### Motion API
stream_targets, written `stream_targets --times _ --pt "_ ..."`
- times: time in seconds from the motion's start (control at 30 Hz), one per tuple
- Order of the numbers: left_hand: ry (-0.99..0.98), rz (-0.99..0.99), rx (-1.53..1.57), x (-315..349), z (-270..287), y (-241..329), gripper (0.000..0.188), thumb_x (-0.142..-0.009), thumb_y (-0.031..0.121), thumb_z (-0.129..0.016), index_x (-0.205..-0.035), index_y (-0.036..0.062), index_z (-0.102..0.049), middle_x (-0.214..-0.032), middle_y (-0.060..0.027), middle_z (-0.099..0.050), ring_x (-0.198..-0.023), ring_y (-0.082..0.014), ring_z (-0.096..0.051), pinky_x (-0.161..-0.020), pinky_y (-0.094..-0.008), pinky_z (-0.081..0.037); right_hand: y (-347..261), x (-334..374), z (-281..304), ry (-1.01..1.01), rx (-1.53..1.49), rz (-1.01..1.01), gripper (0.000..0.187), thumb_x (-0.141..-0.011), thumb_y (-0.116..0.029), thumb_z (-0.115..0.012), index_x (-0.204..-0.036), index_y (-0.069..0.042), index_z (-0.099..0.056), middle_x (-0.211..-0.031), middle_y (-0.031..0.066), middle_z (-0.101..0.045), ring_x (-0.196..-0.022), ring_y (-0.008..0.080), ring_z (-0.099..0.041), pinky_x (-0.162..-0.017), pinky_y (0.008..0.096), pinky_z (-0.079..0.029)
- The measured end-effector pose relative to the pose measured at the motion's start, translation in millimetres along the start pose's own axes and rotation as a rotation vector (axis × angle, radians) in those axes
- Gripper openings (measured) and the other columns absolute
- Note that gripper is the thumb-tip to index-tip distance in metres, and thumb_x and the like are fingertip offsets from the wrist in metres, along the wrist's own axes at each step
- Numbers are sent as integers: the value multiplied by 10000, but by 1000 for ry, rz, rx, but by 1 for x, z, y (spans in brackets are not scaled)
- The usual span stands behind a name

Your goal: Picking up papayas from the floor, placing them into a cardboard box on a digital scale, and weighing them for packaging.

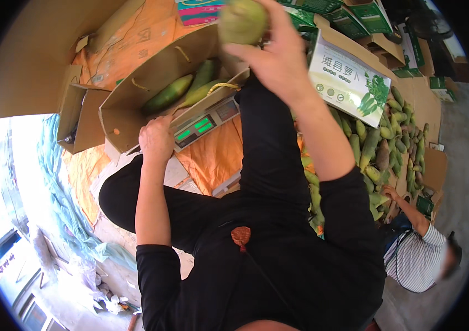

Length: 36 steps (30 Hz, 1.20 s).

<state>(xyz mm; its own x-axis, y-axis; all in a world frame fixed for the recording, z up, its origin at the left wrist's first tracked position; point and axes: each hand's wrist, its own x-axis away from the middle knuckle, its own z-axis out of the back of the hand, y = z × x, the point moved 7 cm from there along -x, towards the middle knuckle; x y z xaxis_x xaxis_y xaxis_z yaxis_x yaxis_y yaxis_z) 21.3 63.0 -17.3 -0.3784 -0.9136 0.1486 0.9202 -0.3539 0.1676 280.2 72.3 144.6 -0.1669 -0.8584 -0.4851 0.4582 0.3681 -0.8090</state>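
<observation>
A crumpled pale-teal plastic sheet (88, 237) lies at left, green cartons (350, 23) crowd the upper right, and a co-worker (417, 265) in a striped shirt (405, 269) occupies the lower right.

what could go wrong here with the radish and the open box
The green radish could slip from the right hand and bruise the radishes lying in the open carton. The left hand, at the carton's edge, might skew the scale if the carton rests on it.

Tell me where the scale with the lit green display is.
In the head view, the scale is left of centre, along the near side of the open box and just right of the left hand.
</observation>
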Motion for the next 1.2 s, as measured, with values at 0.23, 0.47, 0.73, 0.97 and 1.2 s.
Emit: stream_targets --times 0.23,0.47,0.73,0.97,1.2 --pt "20 27 15 1 4 3 246 -769 130 -659 -1010 87 -657 -931 -110 -665 -915 -286 -627 -790 -426 -477 55 7 -81 -110 -239 -289 479 -722 -209 -768 -1135 -51 -585 -1013 132 -638 -921 240 -622 -816 352 -501" --pt "24 18 9 -2 6 6 192 -767 124 -648 -957 90 -646 -896 -140 -652 -883 -318 -626 -757 -452 -488 150 71 40 -59 84 -469 308 -792 -178 -708 -1048 -22 -639 -949 112 -683 -871 202 -657 -785 319 -518" --pt "14 36 49 0 3 1 249 -784 133 -642 -1032 109 -657 -948 -141 -659 -895 -341 -623 -768 -448 -493 275 246 136 -200 520 -933 343 -759 -233 -704 -1022 -23 -640 -958 180 -672 -938 322 -639 -827 386 -498" --pt "12 40 101 -6 3 15 259 -784 140 -656 -1043 134 -668 -935 -146 -662 -890 -352 -624 -759 -442 -487 352 427 136 -383 548 -1332 497 -775 -367 -725 -1108 -11 -630 -988 156 -679 -871 273 -654 -727 381 -513" --pt "4 73 79 -2 3 6 235 -778 140 -659 -1012 126 -670 -890 -140 -656 -867 -348 -623 -750 -439 -488 329 435 81 3 175 -1679 584 -797 -477 -702 -1178 -52 -581 -1079 116 -621 -899 247 -598 -698 405 -496"
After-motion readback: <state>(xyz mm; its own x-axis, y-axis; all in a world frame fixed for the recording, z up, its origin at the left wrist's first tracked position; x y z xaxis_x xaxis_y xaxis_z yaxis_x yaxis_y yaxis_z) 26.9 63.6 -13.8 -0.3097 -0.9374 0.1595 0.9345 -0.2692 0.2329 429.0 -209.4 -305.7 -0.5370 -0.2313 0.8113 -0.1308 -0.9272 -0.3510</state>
